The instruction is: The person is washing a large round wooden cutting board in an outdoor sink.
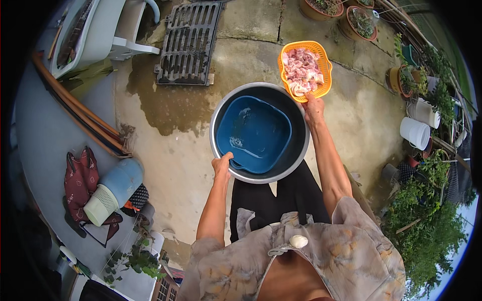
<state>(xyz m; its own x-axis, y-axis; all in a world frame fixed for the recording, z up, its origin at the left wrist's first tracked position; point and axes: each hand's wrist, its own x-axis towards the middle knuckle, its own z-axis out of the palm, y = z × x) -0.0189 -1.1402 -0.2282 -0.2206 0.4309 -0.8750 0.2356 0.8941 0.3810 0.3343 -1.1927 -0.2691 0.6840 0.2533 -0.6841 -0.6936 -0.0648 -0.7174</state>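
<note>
A large round metal basin [241,87] is before my legs, with a blue plastic tub [260,131] inside it. The tub shows shiny reflections, perhaps from a little water. My left hand [223,164] grips the left rim of the basin and the corner of the tub, thumb on top; its fingers are hidden below. My right hand [313,110] holds an orange plastic basket [327,79] by its near edge, just beyond the basin's right rim. Pieces of raw meat [302,69] lie in the basket. Part of the right hand is beneath the basket and beside the basin.
A black drain grate [188,45] lies on the wet concrete ahead. A light sink or tub [90,34] stands at the upper left. Potted plants [361,24] and white buckets [414,131] line the right side. A blue container [122,178] is at the left.
</note>
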